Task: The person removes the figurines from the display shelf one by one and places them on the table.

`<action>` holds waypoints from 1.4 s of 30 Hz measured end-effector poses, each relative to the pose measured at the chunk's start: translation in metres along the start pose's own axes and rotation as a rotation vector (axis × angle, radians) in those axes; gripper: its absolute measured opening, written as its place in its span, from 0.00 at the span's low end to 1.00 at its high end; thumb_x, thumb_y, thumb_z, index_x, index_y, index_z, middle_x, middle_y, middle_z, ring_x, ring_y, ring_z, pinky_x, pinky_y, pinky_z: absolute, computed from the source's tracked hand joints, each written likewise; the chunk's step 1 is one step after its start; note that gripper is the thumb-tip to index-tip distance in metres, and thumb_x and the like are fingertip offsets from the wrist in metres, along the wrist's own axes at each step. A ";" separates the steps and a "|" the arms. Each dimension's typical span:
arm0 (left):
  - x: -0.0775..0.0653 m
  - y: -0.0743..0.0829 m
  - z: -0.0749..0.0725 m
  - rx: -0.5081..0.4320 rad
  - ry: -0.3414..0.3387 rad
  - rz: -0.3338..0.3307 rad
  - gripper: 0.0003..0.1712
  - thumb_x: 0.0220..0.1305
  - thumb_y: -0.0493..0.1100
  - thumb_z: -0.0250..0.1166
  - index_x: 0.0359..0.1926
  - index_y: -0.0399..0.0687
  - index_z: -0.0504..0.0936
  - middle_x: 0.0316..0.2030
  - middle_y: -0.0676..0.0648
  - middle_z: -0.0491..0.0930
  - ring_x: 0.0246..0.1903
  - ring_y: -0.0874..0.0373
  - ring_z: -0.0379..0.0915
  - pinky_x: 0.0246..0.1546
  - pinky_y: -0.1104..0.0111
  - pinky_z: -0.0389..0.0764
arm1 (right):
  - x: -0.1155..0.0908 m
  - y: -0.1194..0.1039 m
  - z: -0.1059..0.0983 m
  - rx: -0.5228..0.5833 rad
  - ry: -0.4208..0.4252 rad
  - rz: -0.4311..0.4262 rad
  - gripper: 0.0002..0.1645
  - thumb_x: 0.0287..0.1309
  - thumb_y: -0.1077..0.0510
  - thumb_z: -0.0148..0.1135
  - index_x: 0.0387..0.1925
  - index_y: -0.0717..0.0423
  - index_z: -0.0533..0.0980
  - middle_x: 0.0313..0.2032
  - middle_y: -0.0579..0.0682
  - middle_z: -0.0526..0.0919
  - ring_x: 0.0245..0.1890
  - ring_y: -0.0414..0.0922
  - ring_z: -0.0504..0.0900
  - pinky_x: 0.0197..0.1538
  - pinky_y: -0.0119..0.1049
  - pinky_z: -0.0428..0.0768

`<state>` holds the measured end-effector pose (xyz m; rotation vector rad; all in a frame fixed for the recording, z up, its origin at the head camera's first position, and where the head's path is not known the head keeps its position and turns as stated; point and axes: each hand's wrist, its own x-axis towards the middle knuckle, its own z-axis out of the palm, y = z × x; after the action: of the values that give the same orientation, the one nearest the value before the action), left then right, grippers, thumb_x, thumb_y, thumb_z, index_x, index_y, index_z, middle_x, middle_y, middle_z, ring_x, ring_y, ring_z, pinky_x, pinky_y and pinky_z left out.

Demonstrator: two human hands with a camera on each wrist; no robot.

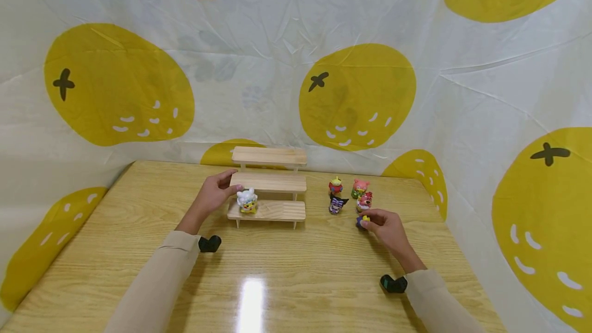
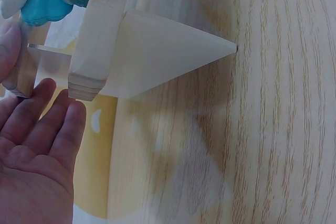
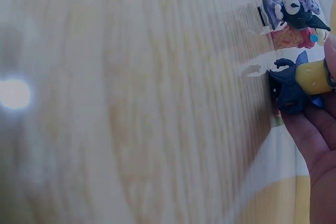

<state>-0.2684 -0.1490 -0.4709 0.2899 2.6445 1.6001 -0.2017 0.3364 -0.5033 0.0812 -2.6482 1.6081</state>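
A three-tier wooden display stand (image 1: 268,183) stands on the table. At its left end my left hand (image 1: 215,194) holds the middle shelf, thumb at the front and fingers round the edge; the left wrist view shows this hand (image 2: 42,150) beside the stand's end. On the lowest shelf sits a figurine with a white fluffy hood and yellow body (image 1: 247,201). To the right, my right hand (image 1: 388,227) pinches a small yellow and dark-blue figurine (image 3: 296,85) by its yellow upper part. Whether its base touches the table, I cannot tell.
Several figurines stand close together beyond my right hand: a green-headed one (image 1: 335,185), a black and purple one (image 1: 337,204), a pink one (image 1: 359,188) and a red and white one (image 1: 364,202). A lemon-patterned cloth (image 1: 259,91) hangs behind the table (image 1: 300,271).
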 end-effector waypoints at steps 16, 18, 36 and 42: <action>-0.003 0.001 0.000 -0.006 0.006 0.005 0.41 0.73 0.52 0.68 0.79 0.42 0.64 0.78 0.32 0.61 0.74 0.34 0.65 0.71 0.40 0.71 | -0.004 0.001 -0.002 0.005 -0.028 -0.031 0.19 0.63 0.68 0.70 0.55 0.71 0.82 0.54 0.69 0.86 0.46 0.32 0.88 0.46 0.22 0.84; -0.003 0.000 0.000 -0.013 0.006 0.000 0.41 0.73 0.52 0.68 0.79 0.42 0.65 0.78 0.33 0.61 0.74 0.34 0.65 0.72 0.40 0.71 | -0.004 0.001 -0.003 -0.002 -0.032 -0.042 0.19 0.63 0.67 0.71 0.55 0.70 0.82 0.54 0.69 0.86 0.46 0.32 0.88 0.47 0.22 0.84; 0.001 0.000 0.000 -0.003 0.000 0.000 0.41 0.73 0.53 0.68 0.79 0.43 0.64 0.78 0.33 0.62 0.73 0.35 0.66 0.72 0.41 0.71 | -0.008 -0.018 -0.024 -0.024 0.079 -0.063 0.19 0.67 0.64 0.69 0.57 0.66 0.83 0.56 0.67 0.86 0.52 0.35 0.88 0.47 0.20 0.85; 0.000 0.002 -0.001 0.006 -0.005 0.007 0.42 0.73 0.52 0.67 0.79 0.41 0.63 0.77 0.32 0.63 0.74 0.34 0.65 0.72 0.40 0.70 | -0.007 -0.026 -0.025 0.018 0.077 -0.109 0.20 0.68 0.61 0.69 0.57 0.68 0.83 0.55 0.68 0.86 0.49 0.30 0.88 0.48 0.21 0.85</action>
<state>-0.2685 -0.1490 -0.4683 0.3037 2.6481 1.5924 -0.1928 0.3467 -0.4688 0.1573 -2.5257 1.5686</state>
